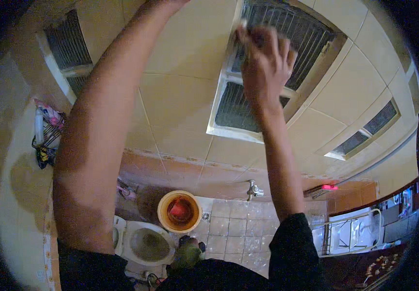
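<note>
My right hand is raised in front of a barred window in the tiled wall. Its fingers curl in and are blurred by motion. Thumb and forefinger seem pressed together near the window's pale frame, with a small whitish spot at their tips. Whatever they pinch is too smeared to name. My left forearm stretches up past the wall, and the hand runs out beyond the top edge.
Below are a toilet and an orange bucket with a red scoop inside. A metal tap juts from the wall. Packets hang on a rack at left. A metal-framed stand is at lower right.
</note>
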Demonstrator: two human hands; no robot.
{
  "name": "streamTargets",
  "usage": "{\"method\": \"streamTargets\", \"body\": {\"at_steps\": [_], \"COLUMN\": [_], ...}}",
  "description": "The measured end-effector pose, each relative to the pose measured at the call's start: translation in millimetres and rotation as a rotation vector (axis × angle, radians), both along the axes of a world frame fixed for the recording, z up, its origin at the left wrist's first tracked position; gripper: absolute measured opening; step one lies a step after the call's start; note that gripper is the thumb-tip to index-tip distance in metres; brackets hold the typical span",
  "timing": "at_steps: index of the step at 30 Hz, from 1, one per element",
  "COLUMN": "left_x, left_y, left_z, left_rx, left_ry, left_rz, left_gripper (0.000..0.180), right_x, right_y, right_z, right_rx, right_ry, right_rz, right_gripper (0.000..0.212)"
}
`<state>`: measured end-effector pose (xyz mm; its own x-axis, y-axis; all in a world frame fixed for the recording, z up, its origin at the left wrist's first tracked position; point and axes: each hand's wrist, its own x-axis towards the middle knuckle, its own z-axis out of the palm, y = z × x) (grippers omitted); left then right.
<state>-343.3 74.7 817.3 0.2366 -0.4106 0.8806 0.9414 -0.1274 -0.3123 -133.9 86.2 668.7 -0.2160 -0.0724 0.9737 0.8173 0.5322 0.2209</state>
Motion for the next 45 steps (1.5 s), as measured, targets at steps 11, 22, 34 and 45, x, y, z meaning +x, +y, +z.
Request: {"method": "streamTargets", "body": {"at_steps": [11,22,34,45], "left_x": [3.3,4.6,8.5,10.8], "left_y": [2.0,-6.1,-6.5,-9.1], "left_z": [-2.0,0.0,-3.8,-8.3], "left_rx": [-0.028,-0.026,-0.048,-0.091], "left_ry": [0.001,0.000,-0.059,-0.072], "left_rz": [-0.044,-0.043,-0.047,-0.092], "left_gripper": [0.039,0.037,0.037,0.036], "right_x": [15.2,-4.4,0.3,-3.1], "right_y": [25.7,13.3,9.4,7.2], "right_z": [30.9,55.2,41.1,49.2], "right_rx": [0.189,0.123,0.031,0.045], "right_ry": [-0.023,0.036,-0.022,0.055], "right_rz": [0.099,-0.018,0.061,-0.025], "right_gripper": [0.036,0.050,0.037,0.048]}}
